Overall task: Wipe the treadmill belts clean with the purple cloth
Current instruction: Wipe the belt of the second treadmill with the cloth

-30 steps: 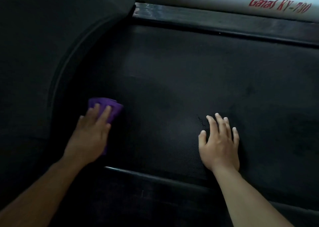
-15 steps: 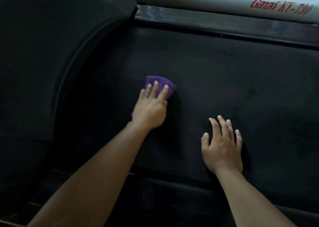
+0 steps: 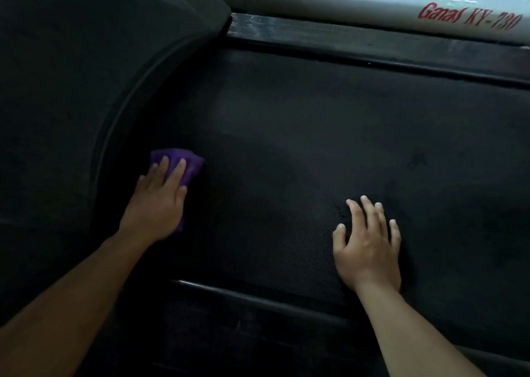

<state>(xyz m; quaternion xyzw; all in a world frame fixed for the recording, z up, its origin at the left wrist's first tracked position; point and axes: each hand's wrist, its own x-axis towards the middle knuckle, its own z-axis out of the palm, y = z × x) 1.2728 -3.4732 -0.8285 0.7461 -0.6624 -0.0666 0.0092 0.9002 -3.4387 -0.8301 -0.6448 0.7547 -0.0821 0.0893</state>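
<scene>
A black textured treadmill belt [image 3: 301, 153] fills the middle of the view. The purple cloth [image 3: 187, 161] lies bunched on the belt's left part, close to the curved motor cover. My left hand [image 3: 156, 204] presses flat on the cloth with straight fingers, and most of the cloth is hidden under the palm. My right hand [image 3: 368, 243] rests flat on the belt near its front edge, fingers spread, holding nothing.
A dark curved motor cover [image 3: 71, 90] borders the belt on the left. A black side rail [image 3: 372, 47] runs along the far edge, with a grey frame bar [image 3: 344, 1] lettered in red behind it. A near side rail [image 3: 258, 299] runs below the belt.
My left hand slid the cloth right and away half a second ago, then came back left and toward me near the motor cover. The right hand stayed in place.
</scene>
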